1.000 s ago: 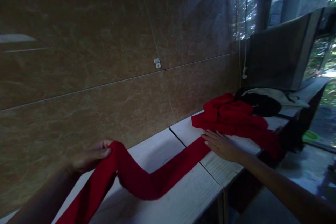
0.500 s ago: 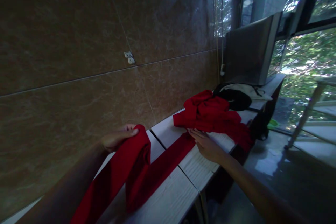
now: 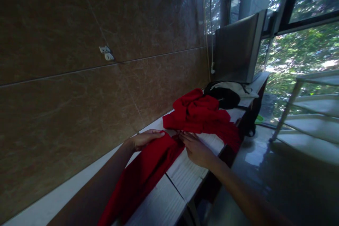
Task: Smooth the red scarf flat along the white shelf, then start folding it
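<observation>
A long red cloth [image 3: 148, 164], narrow like a scarf, lies folded lengthwise along the white bench top and runs out of view at the bottom. My left hand [image 3: 148, 138] pinches its upper fold, thumb on top. Just to the right, my right hand [image 3: 194, 148] has its fingers closed on the far end of the cloth, partly hiding it. Beyond both hands sits a heap of red cloth [image 3: 198, 109], crumpled, with one part hanging over the bench's front edge.
A tiled wall [image 3: 66, 113] borders the bench [image 3: 161, 197] on the left. A black and white bag [image 3: 225, 95] and a large dark screen-like panel [image 3: 235, 49] stand at the far end. On the right is a pale shelf rack [image 3: 309, 120] by the windows.
My left hand has carried the raised fold forward and right, over the flat layer, close to my right hand. My right hand remains at the cloth's end. The view has shifted right.
</observation>
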The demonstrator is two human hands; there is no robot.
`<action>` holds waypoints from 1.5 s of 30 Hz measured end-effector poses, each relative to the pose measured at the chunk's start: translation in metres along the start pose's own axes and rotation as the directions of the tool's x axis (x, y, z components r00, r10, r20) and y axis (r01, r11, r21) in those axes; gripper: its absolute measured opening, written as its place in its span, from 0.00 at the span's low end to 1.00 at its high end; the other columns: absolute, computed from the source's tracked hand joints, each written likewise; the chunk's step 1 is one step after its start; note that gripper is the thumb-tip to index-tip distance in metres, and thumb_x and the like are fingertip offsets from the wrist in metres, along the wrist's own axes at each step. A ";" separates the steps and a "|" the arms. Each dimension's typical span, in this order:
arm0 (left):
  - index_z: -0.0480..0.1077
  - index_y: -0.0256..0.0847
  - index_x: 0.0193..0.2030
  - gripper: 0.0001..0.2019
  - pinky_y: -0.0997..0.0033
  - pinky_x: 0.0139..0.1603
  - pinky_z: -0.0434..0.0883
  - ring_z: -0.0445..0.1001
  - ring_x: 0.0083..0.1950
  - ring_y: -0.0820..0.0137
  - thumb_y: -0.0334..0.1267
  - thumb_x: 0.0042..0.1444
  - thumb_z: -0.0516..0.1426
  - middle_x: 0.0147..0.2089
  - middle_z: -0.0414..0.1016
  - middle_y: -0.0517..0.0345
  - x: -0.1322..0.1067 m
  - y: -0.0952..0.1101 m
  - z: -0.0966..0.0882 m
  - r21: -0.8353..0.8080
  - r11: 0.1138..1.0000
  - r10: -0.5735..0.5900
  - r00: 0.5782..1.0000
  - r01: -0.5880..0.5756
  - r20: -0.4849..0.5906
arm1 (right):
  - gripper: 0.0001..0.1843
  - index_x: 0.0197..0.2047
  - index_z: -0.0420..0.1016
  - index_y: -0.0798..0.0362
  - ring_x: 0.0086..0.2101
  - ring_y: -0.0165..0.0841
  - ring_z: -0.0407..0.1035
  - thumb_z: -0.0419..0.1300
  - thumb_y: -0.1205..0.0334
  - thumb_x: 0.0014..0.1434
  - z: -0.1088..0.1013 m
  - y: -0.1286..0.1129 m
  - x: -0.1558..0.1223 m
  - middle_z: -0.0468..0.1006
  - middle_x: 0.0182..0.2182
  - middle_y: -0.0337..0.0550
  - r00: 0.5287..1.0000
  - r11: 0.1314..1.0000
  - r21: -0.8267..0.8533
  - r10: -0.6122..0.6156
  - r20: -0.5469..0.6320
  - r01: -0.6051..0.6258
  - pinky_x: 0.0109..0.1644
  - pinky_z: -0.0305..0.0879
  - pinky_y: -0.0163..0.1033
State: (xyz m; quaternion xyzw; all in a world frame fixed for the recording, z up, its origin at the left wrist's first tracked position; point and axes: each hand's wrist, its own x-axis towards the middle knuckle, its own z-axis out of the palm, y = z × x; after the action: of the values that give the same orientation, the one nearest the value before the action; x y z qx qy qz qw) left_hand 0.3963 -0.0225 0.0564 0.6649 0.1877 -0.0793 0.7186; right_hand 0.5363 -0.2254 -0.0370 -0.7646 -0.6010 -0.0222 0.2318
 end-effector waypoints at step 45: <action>0.76 0.38 0.44 0.18 0.72 0.36 0.67 0.74 0.37 0.66 0.48 0.56 0.55 0.36 0.79 0.54 -0.090 -0.057 -0.032 0.718 0.674 0.188 0.900 0.173 -0.393 | 0.28 0.69 0.66 0.50 0.69 0.43 0.52 0.43 0.52 0.71 0.022 -0.057 0.088 0.62 0.68 0.49 0.955 0.964 0.122 -0.252 0.159 0.234 0.73 0.44 0.60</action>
State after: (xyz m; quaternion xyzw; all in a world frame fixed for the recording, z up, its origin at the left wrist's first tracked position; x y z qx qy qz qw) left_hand 0.2875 -0.0086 0.0358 0.8984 0.2924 0.0055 0.3277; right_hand 0.5027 -0.1271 -0.0108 -0.6709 -0.7087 0.0465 0.2131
